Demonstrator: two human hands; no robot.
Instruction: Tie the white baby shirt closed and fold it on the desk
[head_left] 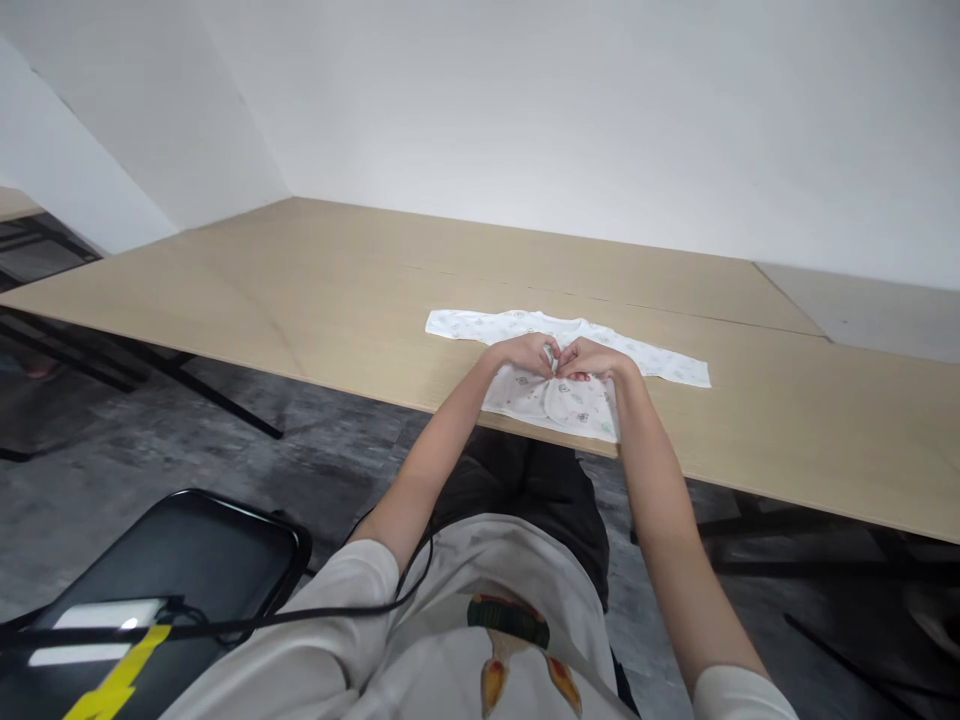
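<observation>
A small white long-sleeved baby shirt [517, 392] with a scattered print lies on the wooden table, its sleeves stretched out to both sides and its hem by the front edge. Over the middle of its front, my left hand [531, 352] pinches the fabric along the front opening. My right hand [589, 358] meets it there, fingers closed on the same part of the shirt. The cloth puckers and lifts slightly between the fingertips. Whatever small fastening may lie under the fingers is hidden.
The wooden table [300, 290] runs wide to both sides and back to a white wall [525, 120]. At lower left stands a black chair [202, 560] bearing a white device [105, 615] and yellow tape [120, 680]. A black cable [330, 610] crosses my body.
</observation>
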